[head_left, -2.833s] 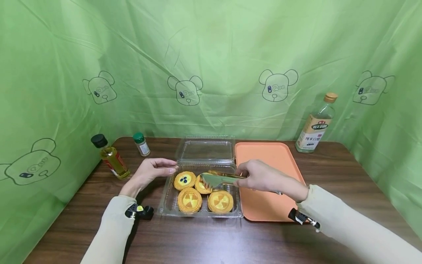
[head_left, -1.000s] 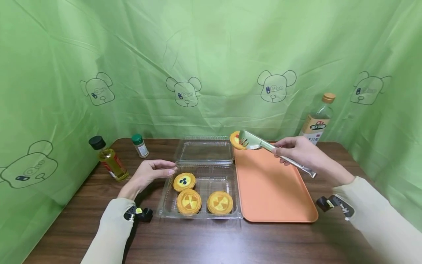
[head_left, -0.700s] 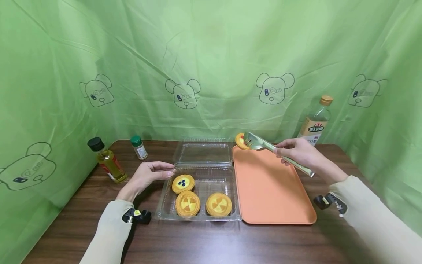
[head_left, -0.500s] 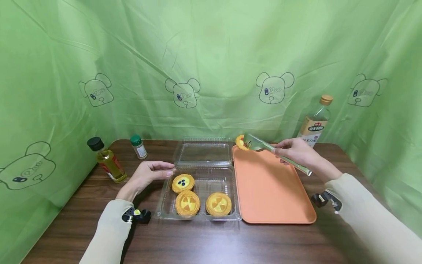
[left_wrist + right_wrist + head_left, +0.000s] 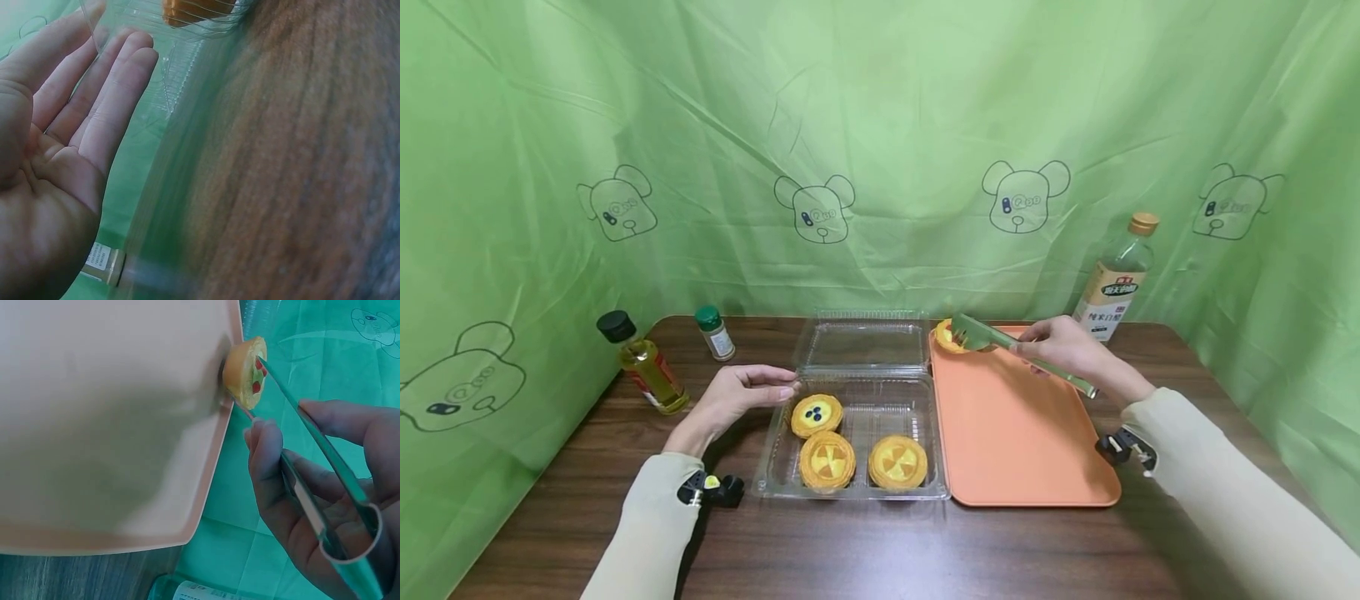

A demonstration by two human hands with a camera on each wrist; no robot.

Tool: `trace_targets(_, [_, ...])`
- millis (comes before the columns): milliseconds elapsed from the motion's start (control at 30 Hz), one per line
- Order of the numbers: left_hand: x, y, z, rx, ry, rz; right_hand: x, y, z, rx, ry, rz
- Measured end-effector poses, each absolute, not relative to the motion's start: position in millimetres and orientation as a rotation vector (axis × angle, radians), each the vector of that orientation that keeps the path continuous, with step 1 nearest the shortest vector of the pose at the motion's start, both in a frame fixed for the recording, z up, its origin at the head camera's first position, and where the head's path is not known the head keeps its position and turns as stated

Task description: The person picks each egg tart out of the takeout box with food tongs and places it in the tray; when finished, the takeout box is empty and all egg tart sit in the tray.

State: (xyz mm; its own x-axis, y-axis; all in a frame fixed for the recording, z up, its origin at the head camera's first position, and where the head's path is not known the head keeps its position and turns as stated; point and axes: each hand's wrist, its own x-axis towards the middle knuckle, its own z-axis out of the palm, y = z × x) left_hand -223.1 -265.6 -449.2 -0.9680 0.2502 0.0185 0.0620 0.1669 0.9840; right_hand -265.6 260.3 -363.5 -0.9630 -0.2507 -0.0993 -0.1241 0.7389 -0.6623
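At the back left of the table, my left hand (image 5: 741, 393) pinches the rim of a clear hinged plastic container (image 5: 880, 412); the left wrist view has the plastic edge between thumb and fingers (image 5: 103, 100). Three egg tarts sit inside: one with blueberries (image 5: 817, 415), and two with a wedge pattern, a left one (image 5: 827, 461) and a right one (image 5: 898, 462). My right hand (image 5: 1067, 346) holds metal food tongs (image 5: 1007, 340). Their tips are on a tart with red bits (image 5: 947, 337), tilted at the back left corner of the orange tray (image 5: 1022, 450).
An oil bottle (image 5: 653, 371) and a green-capped shaker (image 5: 715, 335) stand on the left. A tall glass vinegar bottle (image 5: 1116, 287) stands behind the tray's right side, near my right hand. Green cloth (image 5: 895, 108) encloses the table's back and sides.
The tongs have carried the red-topped tart from the container to the tray's back left corner, then lowered it there over the last half second. My left hand has stayed at the rim.
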Motion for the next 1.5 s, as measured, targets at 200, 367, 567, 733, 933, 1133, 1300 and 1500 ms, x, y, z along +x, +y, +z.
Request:
trace_targets(200, [-223, -267, -449, 0.311, 2.299, 1.901, -267, 260, -364, -0.287, 2.747, -1.018])
trace_targets(367, [-223, -267, -448, 0.300, 2.311, 1.887, -266, 259, -364, -0.289, 2.739, -1.018])
trace_targets(567, [-223, -267, -448, 0.303, 2.294, 1.890, -264, 262, -363, -0.261, 2.707, -1.056])
trace_targets(733, [-224, -268, -448, 0.312, 2.317, 1.876, -262, 265, -360, -0.259, 2.709, -1.073])
trace_targets(933, [-224, -267, -447, 0.305, 2.319, 1.868, -257, 271, -356, -0.271, 2.757, -1.004])
trace_targets(1133, [-224, -266, -446, 0.302, 2.313, 1.880, -247, 278, -348, -0.299, 2.760, -1.010])
trace_targets(1300, [-224, -266, -446, 0.296, 2.325, 1.861, -238, 279, -338, -0.317, 2.771, -1.050])
trace_targets(1500, [-223, -266, -447, 0.291, 2.318, 1.865, -230, 273, -327, -0.382, 2.775, -1.029])
